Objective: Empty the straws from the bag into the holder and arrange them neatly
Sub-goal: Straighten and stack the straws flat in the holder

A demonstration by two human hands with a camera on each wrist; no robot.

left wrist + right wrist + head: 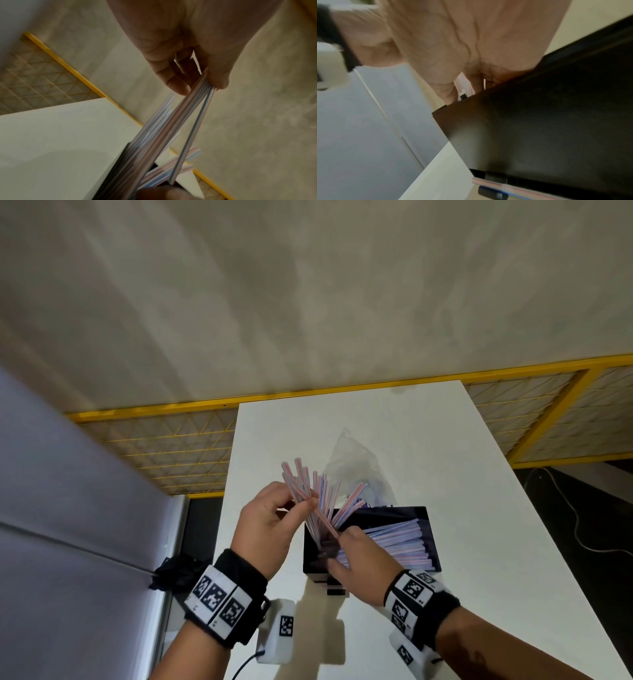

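Observation:
On the white table point(479, 542) stands a black box-shaped holder point(426, 518). Several striped straws point(397, 542) lie flat inside it, and a fan of others point(325, 501) stands tilted out of its left end. My left hand point(305, 503) pinches the tops of several upright straws point(171, 128) between thumb and fingers point(178, 86). My right hand point(342, 546) curls over the holder's near rim point(539, 121) and grips the straws' lower ends; its fingertips are hidden. The clear, crumpled bag point(352, 460) lies just behind the holder.
A straw end point(505, 187) pokes out at the holder's lower front. A yellow mesh fence point(171, 446) runs behind and beside the table. On the left stands a blue-grey panel point(68, 508) with a black cloth point(178, 573) at its edge. A cable point(579, 529) trails on the dark floor to the right.

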